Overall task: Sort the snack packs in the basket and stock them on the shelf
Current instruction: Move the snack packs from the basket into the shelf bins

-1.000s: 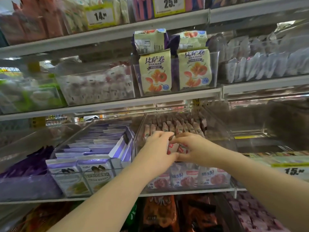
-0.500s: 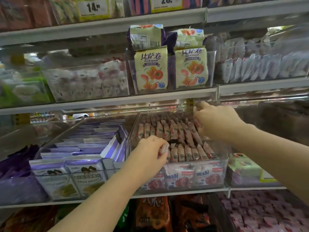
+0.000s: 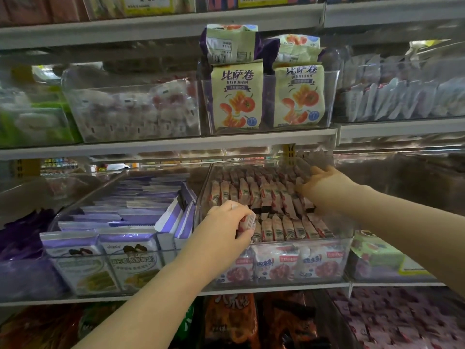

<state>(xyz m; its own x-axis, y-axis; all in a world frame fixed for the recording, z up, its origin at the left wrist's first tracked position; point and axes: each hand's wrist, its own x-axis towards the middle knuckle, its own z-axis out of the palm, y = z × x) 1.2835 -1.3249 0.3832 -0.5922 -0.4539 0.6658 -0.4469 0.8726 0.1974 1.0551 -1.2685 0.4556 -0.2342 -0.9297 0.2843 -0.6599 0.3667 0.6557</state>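
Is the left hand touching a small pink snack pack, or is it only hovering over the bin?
Touching. The head view shows the left hand with its fingers curled round one small pink snack pack at the front left of the clear bin.

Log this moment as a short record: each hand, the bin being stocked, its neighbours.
left hand: grips one pink pack at the bin's front left
right hand: on the pink packs at back right; grip unclear
bin: clear, on the shelf, holds rows of upright packs
left neighbour: purple packs
above: yellow packs
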